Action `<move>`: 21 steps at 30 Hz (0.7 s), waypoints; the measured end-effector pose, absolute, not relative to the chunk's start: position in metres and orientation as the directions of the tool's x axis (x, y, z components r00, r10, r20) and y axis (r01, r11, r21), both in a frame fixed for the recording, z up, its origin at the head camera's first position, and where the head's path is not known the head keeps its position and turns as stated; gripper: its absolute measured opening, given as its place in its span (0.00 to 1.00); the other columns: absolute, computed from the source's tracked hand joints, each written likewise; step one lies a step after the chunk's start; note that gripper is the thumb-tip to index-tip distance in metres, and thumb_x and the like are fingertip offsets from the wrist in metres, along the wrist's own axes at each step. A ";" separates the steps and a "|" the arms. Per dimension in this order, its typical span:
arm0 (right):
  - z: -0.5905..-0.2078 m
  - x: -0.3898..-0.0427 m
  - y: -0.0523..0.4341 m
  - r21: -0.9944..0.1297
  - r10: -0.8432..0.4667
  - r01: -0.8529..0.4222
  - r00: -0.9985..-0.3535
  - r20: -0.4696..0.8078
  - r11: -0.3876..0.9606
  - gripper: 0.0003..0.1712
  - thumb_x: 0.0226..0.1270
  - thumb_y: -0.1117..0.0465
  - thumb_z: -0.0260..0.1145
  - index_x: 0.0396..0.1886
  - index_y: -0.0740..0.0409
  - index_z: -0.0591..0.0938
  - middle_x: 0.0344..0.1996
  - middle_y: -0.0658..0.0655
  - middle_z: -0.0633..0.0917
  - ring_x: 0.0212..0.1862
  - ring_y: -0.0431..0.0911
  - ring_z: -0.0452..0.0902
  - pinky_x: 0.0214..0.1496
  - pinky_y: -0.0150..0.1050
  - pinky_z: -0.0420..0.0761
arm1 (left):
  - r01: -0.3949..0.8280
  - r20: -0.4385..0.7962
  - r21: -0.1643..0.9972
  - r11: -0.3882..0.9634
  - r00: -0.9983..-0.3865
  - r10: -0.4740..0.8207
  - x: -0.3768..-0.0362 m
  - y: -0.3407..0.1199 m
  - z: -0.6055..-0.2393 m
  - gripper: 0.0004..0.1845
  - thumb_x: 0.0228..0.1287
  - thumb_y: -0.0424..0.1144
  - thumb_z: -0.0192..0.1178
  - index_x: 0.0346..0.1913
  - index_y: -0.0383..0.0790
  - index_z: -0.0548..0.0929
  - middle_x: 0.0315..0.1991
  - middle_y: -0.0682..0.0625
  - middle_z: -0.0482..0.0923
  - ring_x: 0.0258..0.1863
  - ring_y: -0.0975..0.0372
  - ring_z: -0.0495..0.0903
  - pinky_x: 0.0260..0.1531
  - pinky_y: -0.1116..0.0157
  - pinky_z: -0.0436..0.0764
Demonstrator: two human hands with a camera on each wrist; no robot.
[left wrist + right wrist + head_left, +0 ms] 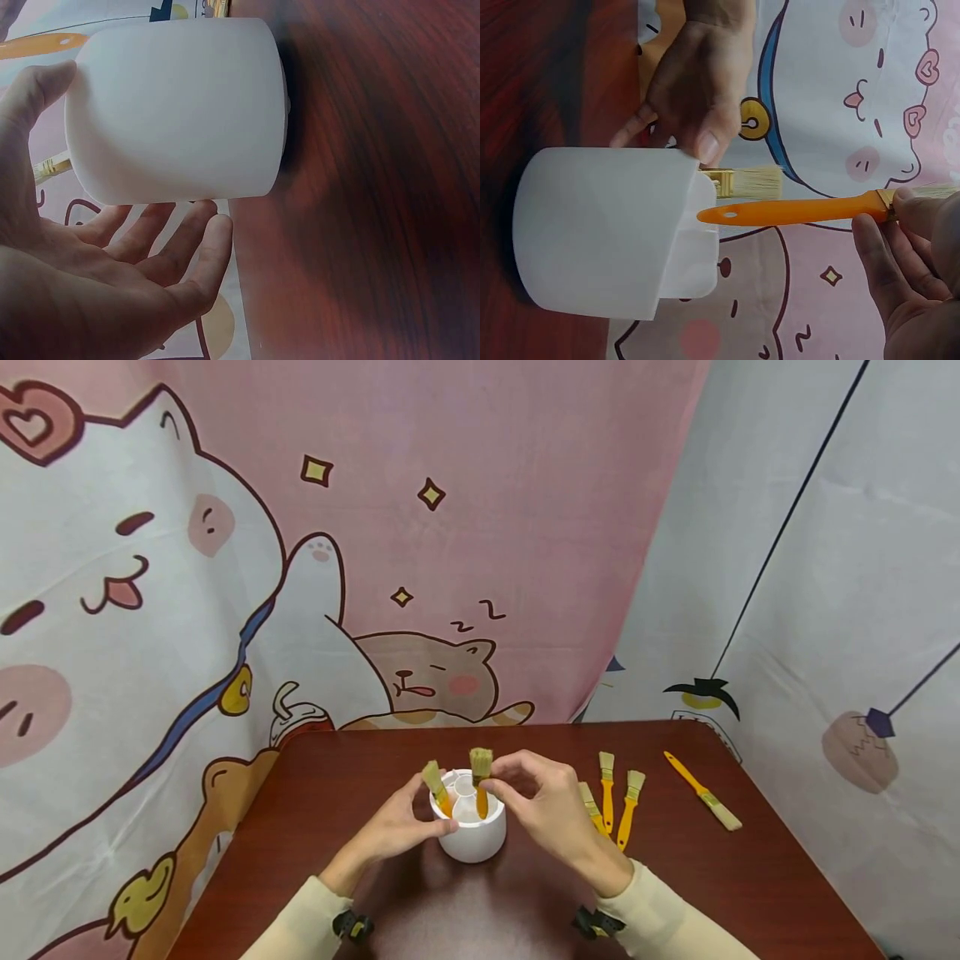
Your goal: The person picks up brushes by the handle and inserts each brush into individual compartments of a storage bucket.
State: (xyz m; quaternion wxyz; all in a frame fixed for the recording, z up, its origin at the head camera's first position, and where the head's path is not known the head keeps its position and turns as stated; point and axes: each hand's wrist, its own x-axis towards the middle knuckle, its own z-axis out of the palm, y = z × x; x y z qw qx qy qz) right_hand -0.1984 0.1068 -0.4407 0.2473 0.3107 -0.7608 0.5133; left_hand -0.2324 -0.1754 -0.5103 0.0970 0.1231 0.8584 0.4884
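A white round holder (474,843) with inner compartments stands upright on the table. My left hand (390,828) holds its left side; in the left wrist view the thumb touches the rim and the fingers lie along the wall. My right hand (551,806) pinches a paintbrush (795,212) near its metal ferrule, bristles up. Its orange handle points down over the holder's opening, the tip just at or above the inner part in the right wrist view. Another paintbrush (432,777) leans inside the holder at the left, bristles up.
Right of the holder lie a paintbrush (607,789), a second paintbrush (632,806) and a third paintbrush (591,806) partly hidden by the right hand. Further right lies a lone paintbrush (703,792). The brown table (360,756) ends at a cartoon-printed cloth (555,568).
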 end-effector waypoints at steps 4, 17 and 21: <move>-0.446 -0.199 0.105 -0.611 -0.241 -0.744 -0.667 0.705 0.270 0.11 0.71 0.68 0.85 0.48 0.53 0.93 0.42 0.52 0.97 0.37 0.40 0.96 0.42 0.32 0.93 | 0.112 -0.047 0.869 0.482 -0.951 0.305 -0.232 -0.176 -0.509 0.60 0.65 0.53 0.86 0.94 0.48 0.64 0.84 0.41 0.78 0.85 0.42 0.75 0.81 0.26 0.72; -0.473 -0.204 0.100 -0.589 -0.307 -0.771 -0.637 0.708 0.242 0.13 0.69 0.72 0.85 0.47 0.56 0.92 0.41 0.54 0.96 0.41 0.46 0.98 0.43 0.34 0.95 | 0.133 -0.034 0.868 0.479 -0.945 0.325 -0.232 -0.176 -0.510 0.60 0.65 0.54 0.86 0.94 0.48 0.63 0.83 0.42 0.79 0.84 0.43 0.76 0.80 0.30 0.76; -0.480 -0.205 0.100 -0.582 -0.329 -0.773 -0.634 0.700 0.251 0.13 0.69 0.72 0.85 0.47 0.55 0.92 0.41 0.53 0.96 0.42 0.44 0.97 0.44 0.32 0.94 | 0.142 -0.029 0.866 0.479 -0.943 0.331 -0.231 -0.176 -0.510 0.60 0.66 0.55 0.86 0.94 0.48 0.63 0.83 0.42 0.79 0.84 0.43 0.76 0.80 0.30 0.76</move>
